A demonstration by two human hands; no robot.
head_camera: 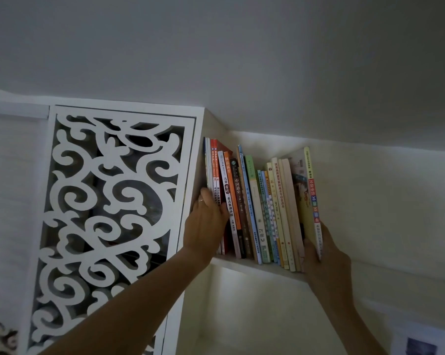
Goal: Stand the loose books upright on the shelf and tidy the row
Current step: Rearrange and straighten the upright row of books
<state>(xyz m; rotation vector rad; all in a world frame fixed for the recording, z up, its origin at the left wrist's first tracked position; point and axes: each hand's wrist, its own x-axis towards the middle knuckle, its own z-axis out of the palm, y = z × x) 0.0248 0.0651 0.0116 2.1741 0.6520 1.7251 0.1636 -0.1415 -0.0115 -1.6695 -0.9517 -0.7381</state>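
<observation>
A row of upright books [257, 213] stands on a white shelf [257, 268] high on the wall. My left hand [206, 221] presses flat against the spines at the row's left end, fingers over the red and white books [214, 172]. My right hand [323, 254] grips the lower part of the rightmost book [312, 193], a thin one with a yellow, red and blue spine. That book leans slightly to the right. The spines in the middle tilt a little to the left.
A white cabinet panel with cut-out scrollwork [108, 213] closes the shelf's left side. Bare white wall lies to the right and below the shelf. The ceiling slopes close above the books. A paper sheet [418, 344] hangs at the bottom right.
</observation>
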